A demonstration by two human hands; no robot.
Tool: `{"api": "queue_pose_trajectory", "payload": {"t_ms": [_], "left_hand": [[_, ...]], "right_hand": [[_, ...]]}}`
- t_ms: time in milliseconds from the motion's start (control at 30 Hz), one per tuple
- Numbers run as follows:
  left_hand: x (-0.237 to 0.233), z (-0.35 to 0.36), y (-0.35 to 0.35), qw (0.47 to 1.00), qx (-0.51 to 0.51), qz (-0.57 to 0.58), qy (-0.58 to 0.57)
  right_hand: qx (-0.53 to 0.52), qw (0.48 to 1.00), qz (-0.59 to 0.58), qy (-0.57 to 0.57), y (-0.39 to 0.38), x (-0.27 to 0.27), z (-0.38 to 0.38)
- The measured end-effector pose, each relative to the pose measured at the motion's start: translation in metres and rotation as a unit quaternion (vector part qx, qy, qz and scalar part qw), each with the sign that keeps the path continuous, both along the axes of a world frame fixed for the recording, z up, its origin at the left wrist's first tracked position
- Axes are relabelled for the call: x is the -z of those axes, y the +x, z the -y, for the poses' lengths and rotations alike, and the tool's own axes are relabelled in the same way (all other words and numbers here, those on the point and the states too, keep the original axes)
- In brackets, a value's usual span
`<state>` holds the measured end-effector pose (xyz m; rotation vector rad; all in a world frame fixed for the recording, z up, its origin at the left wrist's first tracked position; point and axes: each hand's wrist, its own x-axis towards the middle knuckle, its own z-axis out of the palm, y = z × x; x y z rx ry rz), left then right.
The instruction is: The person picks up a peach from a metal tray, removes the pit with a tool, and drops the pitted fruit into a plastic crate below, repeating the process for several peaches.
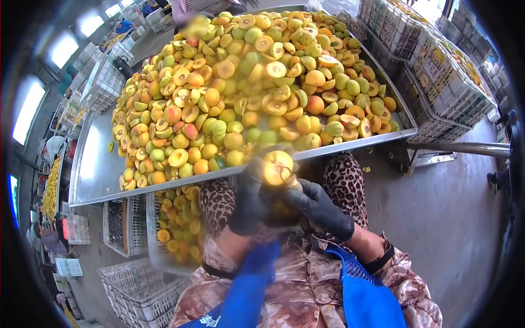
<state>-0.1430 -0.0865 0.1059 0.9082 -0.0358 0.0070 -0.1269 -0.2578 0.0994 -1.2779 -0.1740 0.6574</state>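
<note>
A cut fruit half (278,167) is held up between the hands, close to the near rim of a metal tray (377,138) and above the gap between the knees (345,186); its cut face is turned up toward the head camera, presumably so that the middle of the fruit can be seen. It appears to be gripped from the left by the dark-gloved left hand (249,194), with the fingers seemingly wrapped around its side, though that part is smeared by blur. At its lower right edge the dark-gloved right hand (322,210) is placed, with the fingers bent and close together; whether anything is pinched between their tips cannot be told. A thin curved dark line is seen at the cut face, but whether it belongs to a tool or to the fruit cannot be made out. A heap of fruit (191,98) is piled on the tray directly ahead, seemingly for easy reach, and is probably held off the lap by the raised rim. More pieces (180,218) are gathered in a crate (155,229) beside the left leg, likely placed there for reach while seated. At the right, filled crates (445,76) are stacked, perhaps to save floor space.
</note>
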Motion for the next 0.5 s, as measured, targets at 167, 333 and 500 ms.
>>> {"api": "queue_pose_trajectory", "payload": {"t_ms": [167, 333, 500], "left_hand": [[0.012, -0.001, -0.001, 0.999, -0.038, -0.022, 0.031], [0.008, -0.004, 0.001, 0.988, -0.084, -0.034, 0.124], [0.009, -0.004, -0.005, 0.986, -0.087, -0.059, 0.13]], "right_hand": [[-0.015, 0.995, 0.101, -0.019, -0.009, 0.002, 0.003], [-0.032, 0.971, 0.21, -0.109, -0.009, 0.002, 0.003], [-0.06, 0.957, 0.26, -0.112, -0.016, 0.02, 0.002]]}}
